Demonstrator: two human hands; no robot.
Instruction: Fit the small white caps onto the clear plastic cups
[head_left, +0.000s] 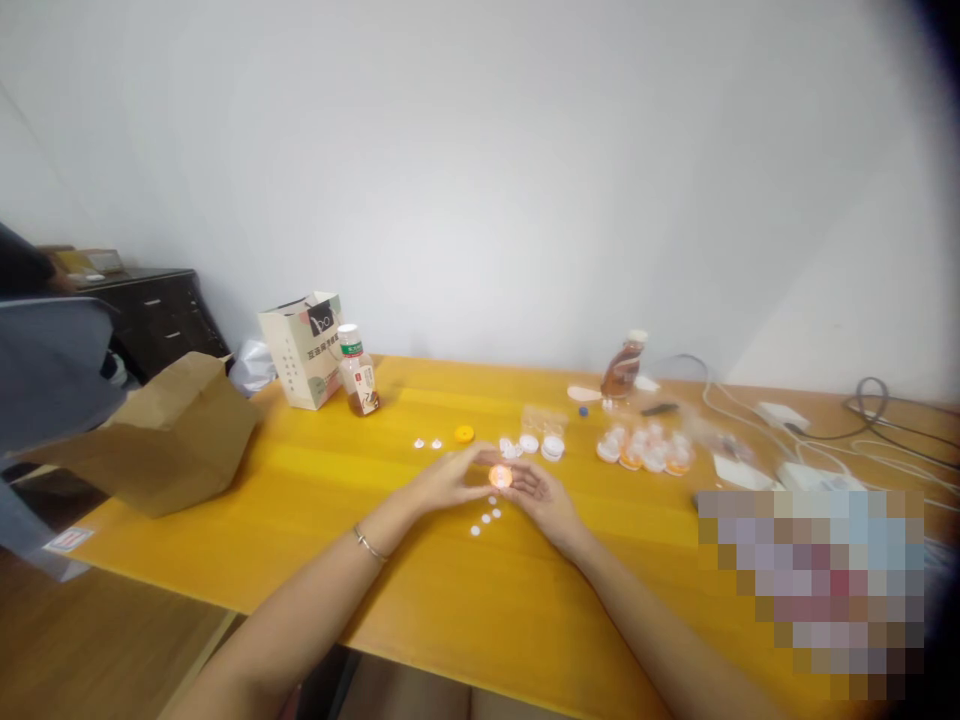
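Observation:
Between my two hands, just above the table, is a small round orange disc with a white centre (500,477). My left hand (459,478) grips its left side with thumb and fingers. On the other side, the fingertips of my right hand (546,500) close on its right edge. Several small white discs (486,519) lie on the table just below the hands. Beyond the fingers are larger white round pieces (553,447) and a clear plastic bag (541,420). A yellow round piece (464,434) and two small white pieces (428,443) lie farther left.
A brown paper bag (187,435) stands at the left edge, near a printed carton bag (300,350) and a drink bottle (358,372). At right are white-and-orange round pieces (645,447), a brown bottle (624,367) and cables (810,455). A wall rises behind the table (420,610).

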